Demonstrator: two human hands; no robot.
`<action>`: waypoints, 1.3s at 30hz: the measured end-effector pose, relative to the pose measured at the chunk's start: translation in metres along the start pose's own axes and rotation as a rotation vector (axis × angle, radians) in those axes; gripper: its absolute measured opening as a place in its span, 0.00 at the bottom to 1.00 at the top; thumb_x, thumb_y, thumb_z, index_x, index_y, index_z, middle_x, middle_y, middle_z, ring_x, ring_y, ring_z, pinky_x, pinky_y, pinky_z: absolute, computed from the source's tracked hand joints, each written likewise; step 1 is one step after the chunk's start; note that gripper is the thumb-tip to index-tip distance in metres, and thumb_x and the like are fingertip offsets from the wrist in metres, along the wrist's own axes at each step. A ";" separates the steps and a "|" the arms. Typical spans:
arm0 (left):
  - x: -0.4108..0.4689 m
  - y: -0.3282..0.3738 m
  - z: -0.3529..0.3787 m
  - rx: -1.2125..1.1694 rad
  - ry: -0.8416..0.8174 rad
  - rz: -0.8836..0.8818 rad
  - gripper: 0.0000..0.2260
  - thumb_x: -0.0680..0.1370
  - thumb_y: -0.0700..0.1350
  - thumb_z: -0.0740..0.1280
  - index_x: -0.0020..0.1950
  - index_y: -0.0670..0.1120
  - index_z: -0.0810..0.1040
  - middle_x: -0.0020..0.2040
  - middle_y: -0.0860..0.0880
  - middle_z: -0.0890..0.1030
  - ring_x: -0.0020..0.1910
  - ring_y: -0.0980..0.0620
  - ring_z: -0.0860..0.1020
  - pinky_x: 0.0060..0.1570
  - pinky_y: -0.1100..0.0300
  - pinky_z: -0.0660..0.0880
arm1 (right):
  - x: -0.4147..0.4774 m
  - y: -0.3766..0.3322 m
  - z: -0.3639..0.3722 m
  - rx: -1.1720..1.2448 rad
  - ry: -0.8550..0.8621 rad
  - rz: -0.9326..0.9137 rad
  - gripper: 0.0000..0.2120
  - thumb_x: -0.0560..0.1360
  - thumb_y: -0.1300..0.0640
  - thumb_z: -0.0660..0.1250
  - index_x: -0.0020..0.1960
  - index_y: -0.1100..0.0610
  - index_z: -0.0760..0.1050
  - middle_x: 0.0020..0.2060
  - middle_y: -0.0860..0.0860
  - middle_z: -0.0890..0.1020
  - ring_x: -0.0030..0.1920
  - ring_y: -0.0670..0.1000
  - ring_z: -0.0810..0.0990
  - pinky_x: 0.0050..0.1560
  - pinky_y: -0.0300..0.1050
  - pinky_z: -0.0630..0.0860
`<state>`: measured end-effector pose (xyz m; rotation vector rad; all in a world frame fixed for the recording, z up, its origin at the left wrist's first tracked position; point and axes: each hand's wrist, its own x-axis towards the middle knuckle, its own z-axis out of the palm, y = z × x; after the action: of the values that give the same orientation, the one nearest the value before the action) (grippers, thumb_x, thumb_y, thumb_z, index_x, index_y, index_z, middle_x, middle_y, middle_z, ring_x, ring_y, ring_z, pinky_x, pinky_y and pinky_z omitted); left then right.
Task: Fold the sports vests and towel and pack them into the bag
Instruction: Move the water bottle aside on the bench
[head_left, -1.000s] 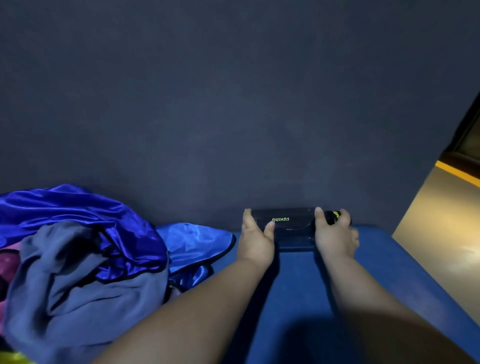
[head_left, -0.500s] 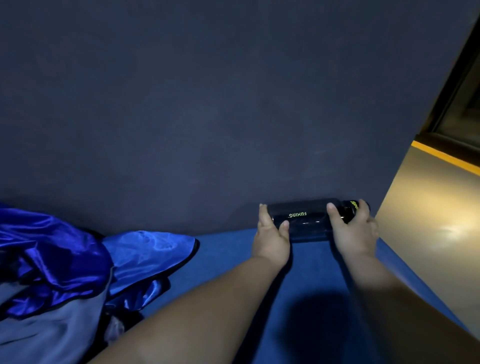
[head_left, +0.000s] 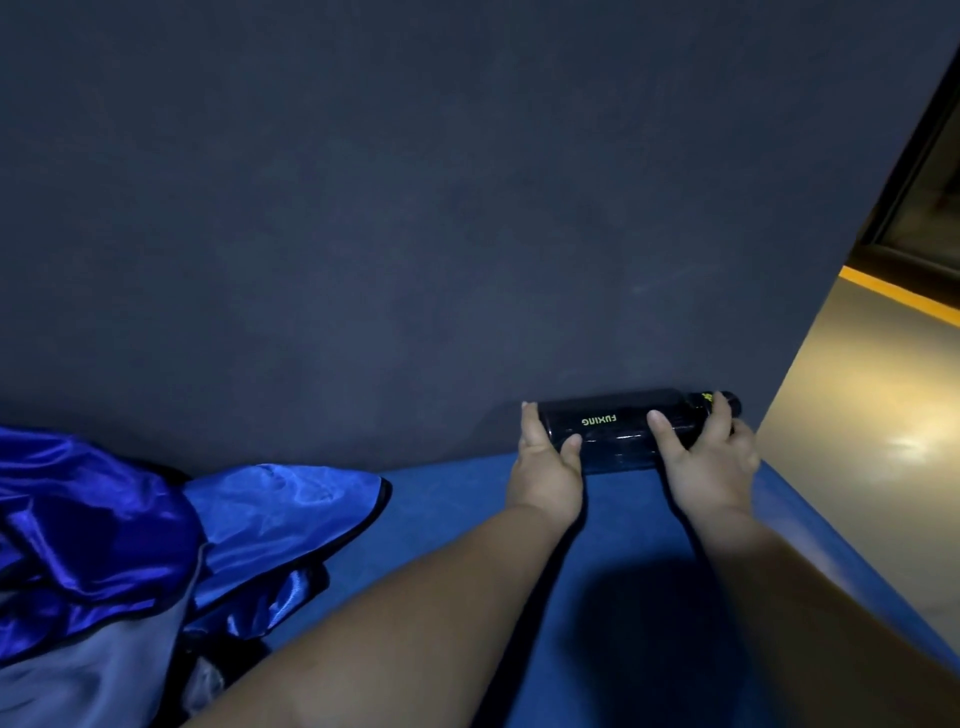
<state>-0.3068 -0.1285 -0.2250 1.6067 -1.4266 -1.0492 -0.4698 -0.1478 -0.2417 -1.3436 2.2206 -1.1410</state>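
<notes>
A dark bottle (head_left: 618, 431) with yellow lettering lies on its side against the dark back wall, at the far right of the blue table. My left hand (head_left: 548, 467) cups its left end, thumb in front and fingers behind. My right hand (head_left: 709, 457) grips the neck end near the cap. Shiny blue sports vests (head_left: 249, 514) lie crumpled at the left, and a grey towel (head_left: 88, 675) lies heaped in front of them at the bottom left. No bag is in view.
The blue table (head_left: 639, 597) ends at a right edge just past the bottle. Beyond it is a tan floor (head_left: 872, 452) with a yellow strip. The dark wall (head_left: 415, 234) closes the back.
The bottle and both hands have shifted right along the wall toward the table's corner. The view has turned right, so the pile of vests and towel sits further left in frame.
</notes>
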 end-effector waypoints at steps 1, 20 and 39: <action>0.002 0.000 0.000 -0.007 0.002 -0.003 0.30 0.83 0.51 0.57 0.79 0.53 0.43 0.79 0.49 0.55 0.75 0.47 0.62 0.71 0.57 0.59 | 0.001 -0.001 0.001 -0.011 -0.009 0.009 0.41 0.74 0.33 0.60 0.79 0.50 0.49 0.76 0.59 0.54 0.75 0.61 0.50 0.72 0.61 0.56; 0.008 0.005 -0.001 0.020 0.010 -0.034 0.30 0.82 0.54 0.57 0.79 0.55 0.45 0.79 0.51 0.55 0.75 0.47 0.62 0.71 0.55 0.59 | 0.017 -0.009 0.002 -0.229 -0.109 0.114 0.43 0.72 0.26 0.48 0.79 0.47 0.43 0.78 0.56 0.51 0.76 0.61 0.51 0.72 0.60 0.57; -0.080 -0.010 -0.141 0.147 0.224 0.106 0.28 0.82 0.56 0.57 0.78 0.47 0.53 0.77 0.45 0.61 0.75 0.47 0.61 0.72 0.51 0.60 | -0.125 -0.118 0.025 -0.136 -0.122 -0.282 0.26 0.79 0.36 0.49 0.71 0.48 0.67 0.72 0.51 0.67 0.72 0.56 0.59 0.68 0.60 0.59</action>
<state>-0.1771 -0.0476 -0.1701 1.6736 -1.4456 -0.6937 -0.3190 -0.0824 -0.1854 -1.7772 2.1018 -0.9783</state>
